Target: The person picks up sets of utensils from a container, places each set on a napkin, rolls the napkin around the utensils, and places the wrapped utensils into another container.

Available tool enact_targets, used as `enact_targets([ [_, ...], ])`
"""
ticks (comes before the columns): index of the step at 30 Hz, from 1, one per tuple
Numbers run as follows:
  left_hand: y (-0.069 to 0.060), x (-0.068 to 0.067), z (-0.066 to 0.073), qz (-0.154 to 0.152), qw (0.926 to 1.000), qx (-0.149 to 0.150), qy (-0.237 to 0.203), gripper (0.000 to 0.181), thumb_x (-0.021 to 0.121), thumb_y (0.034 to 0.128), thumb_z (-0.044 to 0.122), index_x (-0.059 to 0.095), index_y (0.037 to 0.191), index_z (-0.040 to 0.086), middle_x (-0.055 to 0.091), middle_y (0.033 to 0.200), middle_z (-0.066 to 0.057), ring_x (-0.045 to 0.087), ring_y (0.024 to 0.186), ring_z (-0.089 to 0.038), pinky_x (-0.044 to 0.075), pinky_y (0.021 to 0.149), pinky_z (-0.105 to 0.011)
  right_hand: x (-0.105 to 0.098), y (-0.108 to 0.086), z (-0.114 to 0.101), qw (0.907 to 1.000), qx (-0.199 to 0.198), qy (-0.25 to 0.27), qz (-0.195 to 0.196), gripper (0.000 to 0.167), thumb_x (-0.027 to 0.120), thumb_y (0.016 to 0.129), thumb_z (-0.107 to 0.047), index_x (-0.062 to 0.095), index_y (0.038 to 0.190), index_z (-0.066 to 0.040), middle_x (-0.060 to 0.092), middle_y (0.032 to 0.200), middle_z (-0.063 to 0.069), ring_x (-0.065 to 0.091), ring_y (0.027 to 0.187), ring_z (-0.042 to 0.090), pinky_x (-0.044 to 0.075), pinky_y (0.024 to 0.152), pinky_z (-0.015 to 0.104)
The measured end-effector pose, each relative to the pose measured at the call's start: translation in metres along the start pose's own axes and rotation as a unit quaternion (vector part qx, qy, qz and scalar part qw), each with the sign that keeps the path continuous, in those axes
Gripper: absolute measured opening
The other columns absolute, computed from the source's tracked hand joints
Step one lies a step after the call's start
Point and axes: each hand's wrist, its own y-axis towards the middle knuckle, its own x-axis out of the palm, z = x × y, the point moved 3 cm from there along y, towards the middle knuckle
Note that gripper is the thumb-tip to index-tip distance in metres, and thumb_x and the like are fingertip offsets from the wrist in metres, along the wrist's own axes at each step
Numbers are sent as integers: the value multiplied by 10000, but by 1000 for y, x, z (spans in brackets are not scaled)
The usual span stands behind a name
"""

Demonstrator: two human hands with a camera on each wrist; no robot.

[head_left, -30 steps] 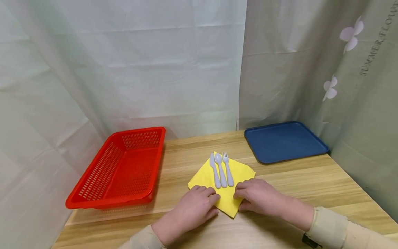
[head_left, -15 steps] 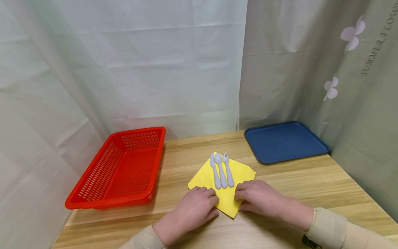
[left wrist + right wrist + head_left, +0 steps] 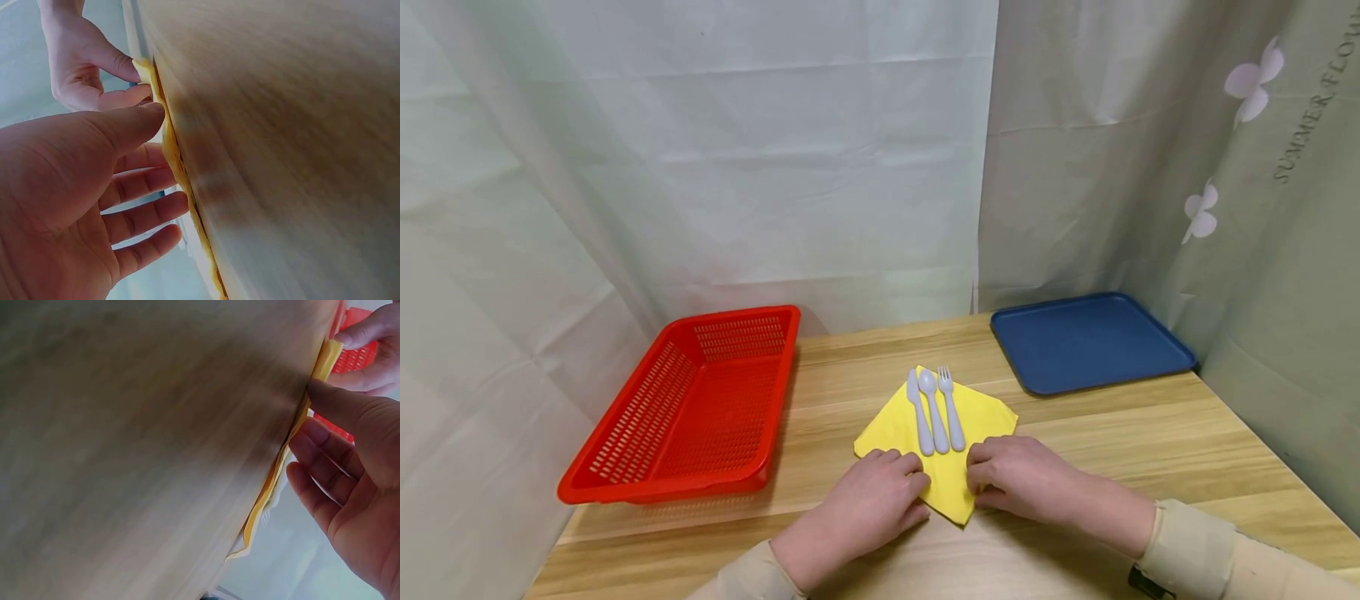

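A folded yellow napkin [image 3: 951, 479] lies on the wooden table with one corner toward me. On it, side by side, rest a pale lilac knife [image 3: 921, 417], spoon [image 3: 935, 417] and fork [image 3: 953, 415]. My left hand [image 3: 872, 500] holds the napkin's near left edge, fingers on top and thumb [image 3: 147, 119] at the rim. The near right edge is pinched by my right hand [image 3: 1022, 475]. From the right wrist view, that hand's thumb [image 3: 331, 397] touches the edge, and its fingertips lie over the top. Both palms stay off the cloth.
A red perforated plastic basket [image 3: 782, 400] stands on the left of the wooden table [image 3: 850, 358]. At the back right lies a blue tray [image 3: 1090, 342]. Pale curtains [image 3: 760, 167] hang behind and on both sides.
The napkin's near right edge has shifted slightly inward under my right fingers. Otherwise both hands, the cutlery, the basket and the tray hold their places.
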Motion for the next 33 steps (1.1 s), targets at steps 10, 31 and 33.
enact_targets([
  [10, 2, 0, 0, -54, 9999, -83, -49, 277, 830, 984, 483, 731, 951, 226, 629, 963, 93, 590, 851, -120, 499, 779, -298, 3, 2, 0, 10000, -34, -57, 25, 211, 895, 937, -170, 711, 927, -273, 569, 936, -158, 549, 850, 35, 507, 742, 223],
  [31, 16, 3, -4, 35, 9991, -379, -211, 328, 890, 930, 483, 698, 886, 221, 605, 864, 98, 567, 781, -111, 487, 710, -303, -5, 12, 15, 9898, 1050, 870, 417, 232, 791, 1023, -110, 643, 955, -276, 587, 879, -215, 532, 767, -4, 502, 697, 243],
  [33, 18, 3, -5, 162, 9986, -461, -207, 273, 904, 929, 399, 706, 889, 215, 626, 850, 92, 582, 765, -116, 482, 685, -297, -5, 13, 16, 9878, 1153, 947, 439, 202, 795, 1025, -123, 661, 968, -263, 602, 893, -217, 547, 780, -9, 520, 713, 255],
])
